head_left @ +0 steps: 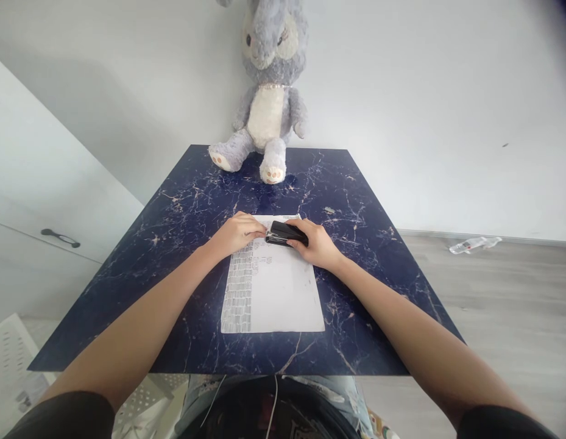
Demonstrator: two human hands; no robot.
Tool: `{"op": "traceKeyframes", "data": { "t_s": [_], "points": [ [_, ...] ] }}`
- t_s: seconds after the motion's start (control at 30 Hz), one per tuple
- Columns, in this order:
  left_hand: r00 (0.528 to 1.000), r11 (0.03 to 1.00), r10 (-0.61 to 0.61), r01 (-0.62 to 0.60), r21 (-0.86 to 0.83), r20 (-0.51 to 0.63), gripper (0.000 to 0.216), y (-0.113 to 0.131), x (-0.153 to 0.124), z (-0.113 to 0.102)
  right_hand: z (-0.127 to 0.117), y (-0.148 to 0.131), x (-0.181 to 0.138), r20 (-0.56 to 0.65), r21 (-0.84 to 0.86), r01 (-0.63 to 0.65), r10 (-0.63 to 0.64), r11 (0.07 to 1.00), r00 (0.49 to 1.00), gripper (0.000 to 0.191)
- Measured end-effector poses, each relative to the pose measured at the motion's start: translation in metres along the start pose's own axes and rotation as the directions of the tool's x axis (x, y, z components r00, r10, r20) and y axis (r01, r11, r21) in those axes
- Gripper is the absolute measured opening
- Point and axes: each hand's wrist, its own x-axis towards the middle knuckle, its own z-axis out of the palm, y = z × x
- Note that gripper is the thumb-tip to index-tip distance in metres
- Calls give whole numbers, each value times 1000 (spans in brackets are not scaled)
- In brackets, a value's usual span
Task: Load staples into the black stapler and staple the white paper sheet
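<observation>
Item: small black stapler (286,233), frame centre; judged rigid, light; body clasped by right hand (317,244). Under it, white printed paper sheet (276,286), flimsy, edge pinched by curled left hand (237,233).

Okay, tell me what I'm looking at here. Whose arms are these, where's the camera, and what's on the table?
There is no machine here. Both bare arms belong to one person, and the single picture comes from a camera worn on that person's head, looking forward and down. A dark marbled table holds a printed paper. The right hand is closed around a black stapler near the paper's far edge. The left hand rests on the paper with its fingertips at the stapler's front end; whether it grips anything is hard to tell. A plush rabbit sits at the table's far edge, against the wall.
</observation>
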Motion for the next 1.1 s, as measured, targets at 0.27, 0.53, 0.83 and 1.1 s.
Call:
{"op": "traceKeyframes", "data": {
  "t_s": [0.27,0.53,0.83,1.1],
  "points": [
    [989,964,-121,138,-228,87,18,-19,-14,-19,-2,1,0,-22,61,-25,26,998,999,37],
    [949,882,-299,314,-351,99,30,6,-10,-12,-8,-7,-2,6,200,42,-44,979,999,33],
    [966,924,-250,257,-282,60,11,25,2,-1,-6,-30,-1,-51,155,45,-38,987,998,29],
    [956,988,-104,68,138,275,48,31,2,15,-47,13,3,-405,-107,-312,245,944,881,29]
  ]
}}
